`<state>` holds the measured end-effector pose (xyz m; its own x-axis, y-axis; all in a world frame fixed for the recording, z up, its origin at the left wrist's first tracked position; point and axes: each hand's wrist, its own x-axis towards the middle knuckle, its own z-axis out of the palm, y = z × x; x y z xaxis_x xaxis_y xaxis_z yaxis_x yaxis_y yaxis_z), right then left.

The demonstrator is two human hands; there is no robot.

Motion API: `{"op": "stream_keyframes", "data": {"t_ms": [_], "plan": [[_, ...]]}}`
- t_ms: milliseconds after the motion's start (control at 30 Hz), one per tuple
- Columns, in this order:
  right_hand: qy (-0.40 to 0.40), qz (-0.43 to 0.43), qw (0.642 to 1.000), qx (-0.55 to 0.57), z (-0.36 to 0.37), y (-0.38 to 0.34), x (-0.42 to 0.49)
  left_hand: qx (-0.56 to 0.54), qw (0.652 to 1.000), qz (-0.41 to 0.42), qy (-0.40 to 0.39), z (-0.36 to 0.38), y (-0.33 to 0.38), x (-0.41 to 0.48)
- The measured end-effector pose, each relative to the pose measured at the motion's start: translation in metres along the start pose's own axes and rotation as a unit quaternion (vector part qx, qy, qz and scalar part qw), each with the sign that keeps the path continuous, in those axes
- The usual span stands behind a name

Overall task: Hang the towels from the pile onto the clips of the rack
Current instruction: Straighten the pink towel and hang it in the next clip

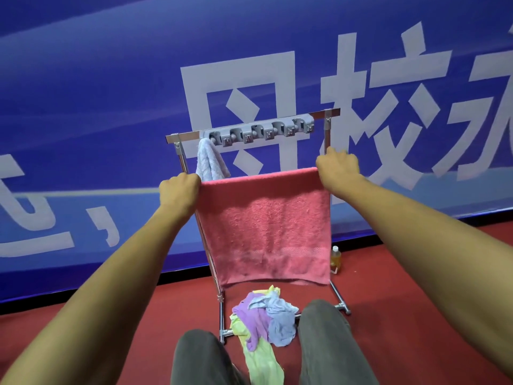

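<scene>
1. Nearest, between the person's knees, the pile point(263, 320) lies on the red floor point(416, 273) at the rack's foot. It shows three colours: yellow-green, purple and grey-blue. How many pieces are tangled in it cannot be told.
2. One pink towel point(263, 223) hangs spread flat in front of the rack, above the pile. The left hand point(179, 193) is fisted round its top left corner and the right hand point(337, 168) round its top right corner.
3. To do this step well, I would gather one corner into a tight bunch. A flat edge this wide likely will not seat in a clip. Then push the bunch deep into the free slot just right of the occupied one, since thick terry is heavy and may slip out.
4. Farther, one chrome rack point(327, 126) carries one grey clip strip point(261, 133). I count about five slots, though they are small.
5. One pale blue towel point(208, 162) already hangs from the leftmost slot.
6. One bottle point(335, 259) stands by the rack's right leg, before the blue banner point(111, 79).
</scene>
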<state>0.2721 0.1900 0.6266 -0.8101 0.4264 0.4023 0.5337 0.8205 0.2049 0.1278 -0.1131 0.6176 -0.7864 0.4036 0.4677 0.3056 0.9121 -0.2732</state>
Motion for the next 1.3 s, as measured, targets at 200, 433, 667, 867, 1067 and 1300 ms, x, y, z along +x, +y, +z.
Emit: {"op": "stream_keyframes", "data": {"t_ms": [200,433,667,867,1067,1300], "plan": [[-0.003,-0.036,0.999,0.024,-0.002,0.001,-0.003,-0.001,1.0,-0.005,-0.003,-0.007,0.002,0.002],[0.031,-0.045,0.998,0.021,-0.002,0.001,-0.002,-0.039,0.999,-0.035,0.013,0.0,-0.001,0.002],[-0.076,0.122,0.939,0.311,0.017,0.005,0.005,-0.158,0.98,-0.113,0.045,0.021,-0.004,0.002],[-0.241,0.209,0.542,0.777,0.033,0.003,-0.002,-0.673,0.716,-0.178,-0.054,0.046,0.002,0.006],[-0.469,0.131,0.602,0.633,0.056,-0.022,-0.018,-0.663,0.681,-0.292,-0.108,0.084,0.034,-0.02],[-0.416,0.263,0.489,0.721,0.071,-0.005,0.015,-0.807,0.508,-0.208,-0.219,0.052,0.026,-0.026]]}}
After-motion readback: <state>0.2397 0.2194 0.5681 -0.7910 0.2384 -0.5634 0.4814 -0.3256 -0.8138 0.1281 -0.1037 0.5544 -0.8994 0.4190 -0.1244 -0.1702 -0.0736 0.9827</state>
